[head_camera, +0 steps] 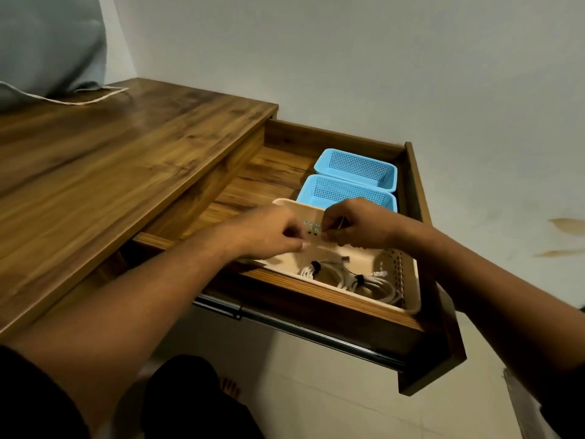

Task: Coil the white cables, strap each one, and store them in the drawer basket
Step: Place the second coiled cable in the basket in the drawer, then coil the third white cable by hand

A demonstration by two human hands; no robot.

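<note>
White cables point(375, 285): two coils are lying in the cream basket point(411, 274), each cinched by a black strap point(359, 278). One coil is sitting at 9 o'clock of the other, and the two are touching or nearly so. The basket is occupying the near end of the open drawer point(316, 301), with two blue baskets point(354, 167) standing at its 12 o'clock.

The left hand point(272, 232) and right hand point(357, 226) are hovering over the basket's 11 o'clock corner, fingers curled and tips drawn together as if pinching. A pale blur is running between them. Whether it is a third cable, a strap or only the basket wall cannot be told, so the grip is being logged as undetermined.

Judgement: this is the storing step, likely near the end of the task. To do it well, the person should be lowering any held coil onto the free floor at 10 o'clock of the stored coils. The strap should be facing up and the plug ends tucked inside the loop, so nothing is hanging over the rim. Releasing low rather than dropping should be keeping the strapped coils from springing loose or tangling.
</note>
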